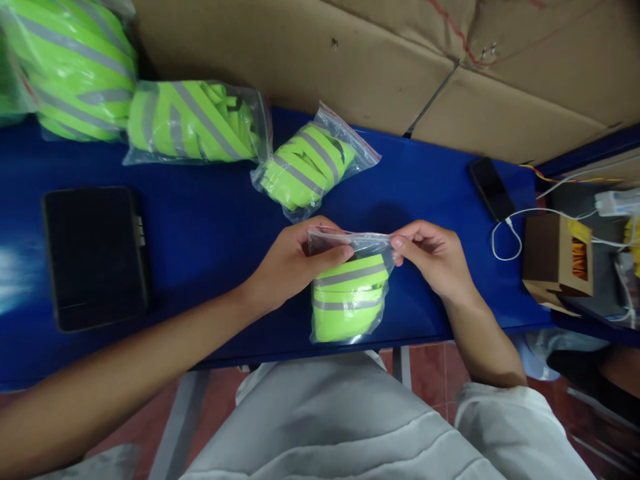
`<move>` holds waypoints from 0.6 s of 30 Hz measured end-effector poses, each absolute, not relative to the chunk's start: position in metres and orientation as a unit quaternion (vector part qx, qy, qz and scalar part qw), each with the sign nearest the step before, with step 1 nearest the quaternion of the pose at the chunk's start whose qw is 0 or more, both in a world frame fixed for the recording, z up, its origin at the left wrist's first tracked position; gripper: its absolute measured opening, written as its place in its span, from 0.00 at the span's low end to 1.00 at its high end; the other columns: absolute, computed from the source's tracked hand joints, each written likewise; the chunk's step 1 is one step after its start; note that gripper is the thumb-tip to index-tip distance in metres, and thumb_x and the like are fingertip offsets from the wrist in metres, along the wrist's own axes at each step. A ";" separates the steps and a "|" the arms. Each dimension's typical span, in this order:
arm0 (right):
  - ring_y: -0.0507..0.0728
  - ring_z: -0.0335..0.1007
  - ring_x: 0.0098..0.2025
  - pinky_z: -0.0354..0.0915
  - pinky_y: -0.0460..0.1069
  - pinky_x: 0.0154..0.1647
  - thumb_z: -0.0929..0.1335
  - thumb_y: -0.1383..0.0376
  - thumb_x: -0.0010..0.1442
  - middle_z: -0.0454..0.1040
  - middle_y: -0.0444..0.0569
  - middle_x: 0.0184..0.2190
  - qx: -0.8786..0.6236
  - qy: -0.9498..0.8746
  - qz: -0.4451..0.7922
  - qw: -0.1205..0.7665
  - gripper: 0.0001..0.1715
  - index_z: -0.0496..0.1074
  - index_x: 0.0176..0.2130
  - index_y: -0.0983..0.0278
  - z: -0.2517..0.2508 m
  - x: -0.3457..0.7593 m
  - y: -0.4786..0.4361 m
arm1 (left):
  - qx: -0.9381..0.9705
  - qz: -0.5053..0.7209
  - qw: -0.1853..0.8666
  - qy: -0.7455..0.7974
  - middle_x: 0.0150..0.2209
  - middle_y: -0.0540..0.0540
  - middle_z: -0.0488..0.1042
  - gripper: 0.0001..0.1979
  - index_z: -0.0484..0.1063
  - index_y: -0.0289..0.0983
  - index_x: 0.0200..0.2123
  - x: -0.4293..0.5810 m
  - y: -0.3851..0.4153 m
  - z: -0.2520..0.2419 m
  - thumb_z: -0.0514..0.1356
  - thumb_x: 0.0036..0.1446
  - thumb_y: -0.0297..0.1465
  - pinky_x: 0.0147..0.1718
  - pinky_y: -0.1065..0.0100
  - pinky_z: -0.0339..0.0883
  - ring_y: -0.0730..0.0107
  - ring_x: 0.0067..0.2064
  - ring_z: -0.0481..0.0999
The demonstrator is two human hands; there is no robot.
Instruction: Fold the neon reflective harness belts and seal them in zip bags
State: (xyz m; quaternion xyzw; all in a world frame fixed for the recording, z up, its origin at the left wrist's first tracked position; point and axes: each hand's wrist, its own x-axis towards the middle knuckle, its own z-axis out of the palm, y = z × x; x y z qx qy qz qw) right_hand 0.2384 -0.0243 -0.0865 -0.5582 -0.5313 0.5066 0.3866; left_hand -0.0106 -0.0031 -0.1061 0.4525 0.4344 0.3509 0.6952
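A clear zip bag (350,300) with folded neon-yellow, grey-striped reflective fabric inside is held near the table's front edge. My left hand (313,257) grips its upper left corner, thumb across the front of the plastic. At the upper right corner, my right hand (425,250) pinches the zip edge between thumb and forefinger. The zip strip stretches between both hands; whether it is sealed I cannot tell. Just beyond lies another zip bag (310,163) of the same fabric, tilted, its zip end pointing up and right.
Larger bags of the same fabric (193,123) line the back left of the blue table (200,220). A black tablet-like case (95,257) lies at left. On the right are a phone (491,189) on a white cable and a small cardboard box (547,257). Cardboard (300,53) walls the back.
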 end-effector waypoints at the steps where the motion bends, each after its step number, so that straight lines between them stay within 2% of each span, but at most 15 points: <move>1: 0.50 0.73 0.25 0.70 0.46 0.28 0.79 0.55 0.59 0.78 0.43 0.24 -0.563 -0.527 0.508 0.384 0.16 0.78 0.33 0.63 -0.087 0.239 -0.022 | 0.454 0.356 0.691 0.435 0.32 0.49 0.80 0.20 0.79 0.35 0.37 -0.010 -0.002 -0.106 0.76 0.52 0.45 0.33 0.72 0.69 0.72 0.33 0.76; 5: 0.49 0.73 0.27 0.71 0.45 0.29 0.78 0.51 0.60 0.79 0.43 0.26 -0.567 -0.533 0.509 0.367 0.19 0.77 0.33 0.63 -0.087 0.241 -0.018 | 0.450 0.394 0.669 0.441 0.35 0.46 0.82 0.24 0.80 0.36 0.35 -0.009 -0.001 -0.108 0.71 0.57 0.53 0.39 0.70 0.74 0.68 0.37 0.79; 9: 0.50 0.73 0.30 0.71 0.45 0.33 0.76 0.52 0.64 0.79 0.44 0.28 -0.560 -0.559 0.504 0.348 0.17 0.78 0.34 0.63 -0.086 0.241 -0.018 | 0.457 0.418 0.636 0.462 0.33 0.47 0.82 0.22 0.81 0.36 0.34 -0.008 -0.003 -0.110 0.70 0.59 0.51 0.38 0.70 0.74 0.68 0.36 0.80; 13: 0.51 0.74 0.31 0.70 0.46 0.34 0.77 0.52 0.63 0.80 0.44 0.28 -0.560 -0.565 0.485 0.363 0.16 0.78 0.34 0.62 -0.083 0.241 -0.022 | 0.467 0.424 0.624 0.461 0.32 0.47 0.83 0.19 0.82 0.37 0.32 -0.009 -0.004 -0.109 0.68 0.63 0.48 0.37 0.70 0.75 0.69 0.35 0.80; 18: 0.50 0.71 0.27 0.67 0.46 0.30 0.77 0.52 0.62 0.77 0.43 0.25 -0.579 -0.563 0.448 0.382 0.18 0.76 0.32 0.62 -0.086 0.244 -0.025 | 0.433 0.398 0.670 0.453 0.32 0.45 0.83 0.25 0.82 0.38 0.31 -0.009 -0.002 -0.108 0.64 0.64 0.54 0.40 0.63 0.78 0.62 0.38 0.82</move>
